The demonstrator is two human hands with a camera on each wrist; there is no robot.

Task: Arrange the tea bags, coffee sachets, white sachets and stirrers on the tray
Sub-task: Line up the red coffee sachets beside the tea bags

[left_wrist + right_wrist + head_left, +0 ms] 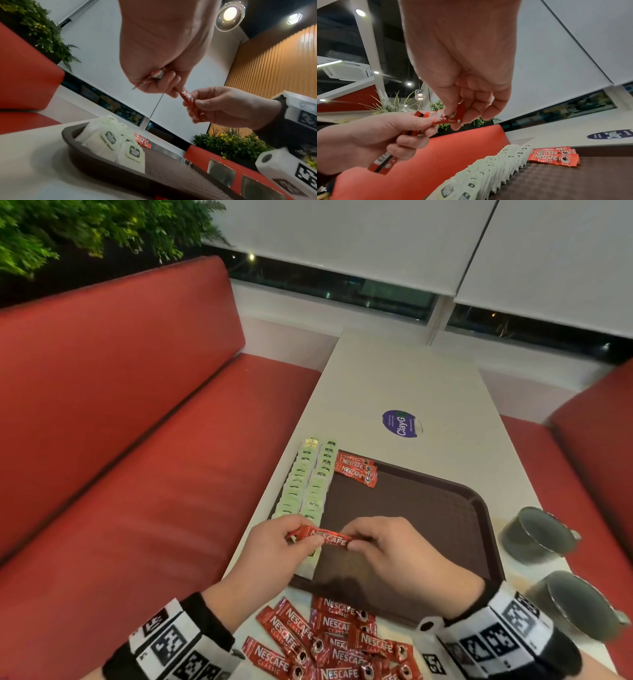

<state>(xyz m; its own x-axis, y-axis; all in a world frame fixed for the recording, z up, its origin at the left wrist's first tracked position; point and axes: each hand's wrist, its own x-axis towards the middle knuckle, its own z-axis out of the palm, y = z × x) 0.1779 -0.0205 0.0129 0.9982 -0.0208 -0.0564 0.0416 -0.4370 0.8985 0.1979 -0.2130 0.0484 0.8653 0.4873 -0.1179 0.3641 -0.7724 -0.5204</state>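
A brown tray [445, 508] lies on the white table. Two rows of green tea bags [308, 484] run along its left side, and a few red coffee sachets [356, 470] lie at its far left corner. Over the tray's near left part, both hands hold one red coffee sachet [325, 536]. My left hand [306, 539] pinches its left end and grips more sachets [382, 163] below. My right hand [352, 542] pinches the right end [453, 116]. A loose pile of coffee sachets [329, 642] lies on the table in front of the tray.
Two dark cups [537, 535] [582, 607] stand on the table right of the tray. A round purple sticker [400, 423] is on the table beyond the tray. Red bench seats [137, 440] flank the table on both sides.
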